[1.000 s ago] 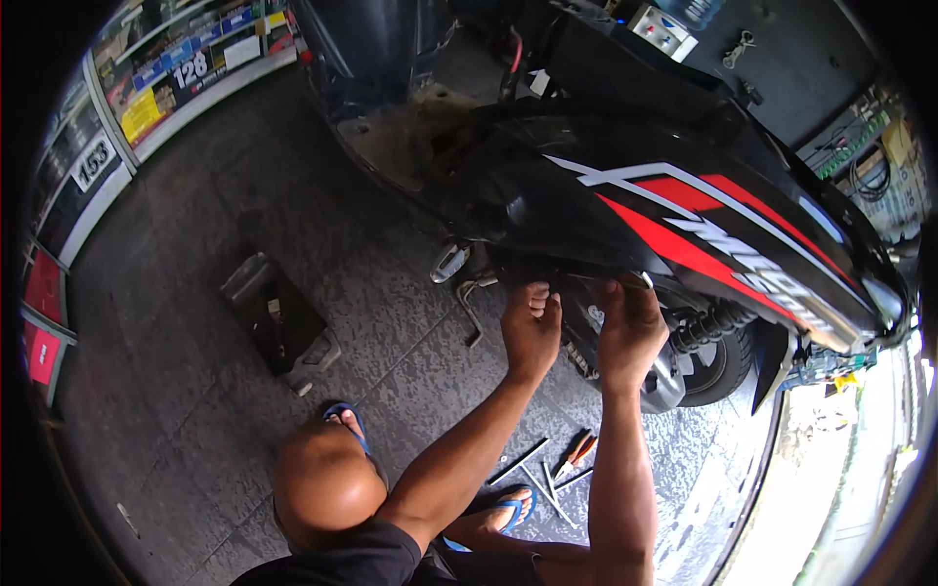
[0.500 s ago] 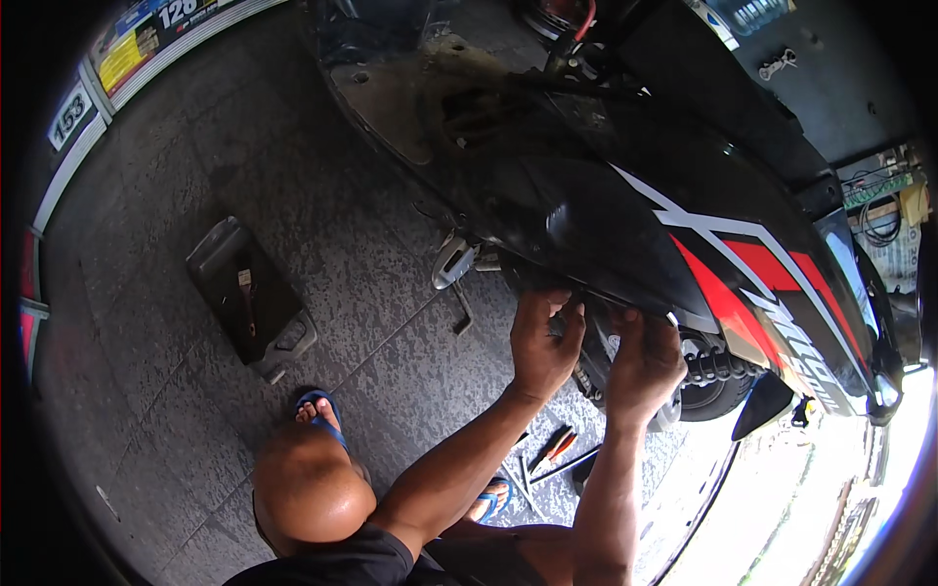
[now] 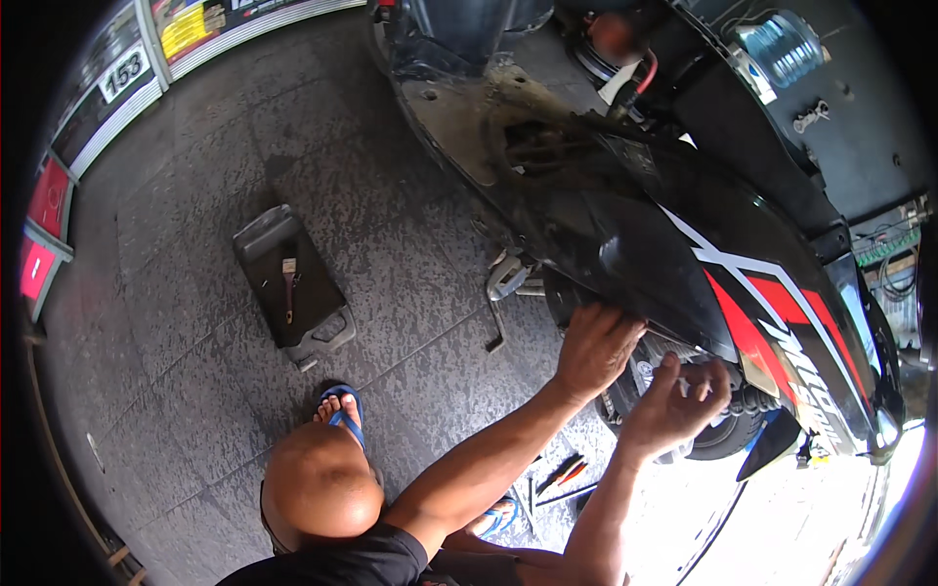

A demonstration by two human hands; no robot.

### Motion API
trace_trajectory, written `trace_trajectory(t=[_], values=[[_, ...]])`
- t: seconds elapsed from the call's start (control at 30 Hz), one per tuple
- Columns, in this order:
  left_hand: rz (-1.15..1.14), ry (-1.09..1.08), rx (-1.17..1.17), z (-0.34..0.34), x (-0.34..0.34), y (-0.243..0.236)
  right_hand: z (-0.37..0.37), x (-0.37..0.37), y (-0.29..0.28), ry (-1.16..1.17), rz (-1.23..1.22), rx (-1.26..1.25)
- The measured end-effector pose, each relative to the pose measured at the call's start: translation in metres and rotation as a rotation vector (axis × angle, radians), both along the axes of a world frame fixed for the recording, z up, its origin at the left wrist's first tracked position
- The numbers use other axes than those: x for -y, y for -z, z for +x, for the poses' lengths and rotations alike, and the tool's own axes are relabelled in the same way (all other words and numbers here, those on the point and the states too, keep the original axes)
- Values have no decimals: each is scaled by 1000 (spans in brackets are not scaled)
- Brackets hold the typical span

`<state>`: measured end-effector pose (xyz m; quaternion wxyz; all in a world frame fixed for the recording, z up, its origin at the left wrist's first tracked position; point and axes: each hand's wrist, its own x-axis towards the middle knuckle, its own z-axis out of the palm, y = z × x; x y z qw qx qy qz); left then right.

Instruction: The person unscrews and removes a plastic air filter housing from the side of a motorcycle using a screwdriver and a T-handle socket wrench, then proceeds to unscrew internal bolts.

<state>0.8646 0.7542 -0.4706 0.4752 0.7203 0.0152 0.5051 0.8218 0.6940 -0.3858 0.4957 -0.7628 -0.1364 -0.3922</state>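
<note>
A black scooter with red and white graphics on its side panel [image 3: 625, 244] fills the upper right. My left hand [image 3: 598, 347] grips the lower edge of that panel, fingers bent against it. Just below and right of it, my right hand [image 3: 684, 400] is away from the edge, its fingers loosely bent and apart, with nothing visible in them. Behind my hands are a shock absorber [image 3: 754, 398], part of the rear wheel [image 3: 723, 439] and dark engine parts, partly hidden. A kickstart lever [image 3: 495, 327] hangs to their left.
A black tray [image 3: 332, 334] with a paintbrush [image 3: 289, 283] lies on the floor at left. Pliers and bar tools [image 3: 567, 471] lie beside my foot. Glass cabinets [image 3: 127, 68] line the upper left. A board with a water bottle [image 3: 777, 49] stands behind the scooter; bright daylight floods the lower right.
My left hand has shifted up and right along the panel's edge. My right hand has come off the edge and down, its fingers loosening. The whole view has also shifted.
</note>
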Motion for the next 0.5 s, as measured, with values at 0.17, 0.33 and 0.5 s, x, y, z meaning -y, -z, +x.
trace_trajectory(t=[0.17,0.33,0.5], values=[[-1,-36,-11,-2,2,1,3,-2,-9,98,-363,24],[34,-48,-77,-3,2,1,9,-8,3,65,-96,76],[-7,-49,-59,-5,0,0,7,-8,18,-184,265,14]])
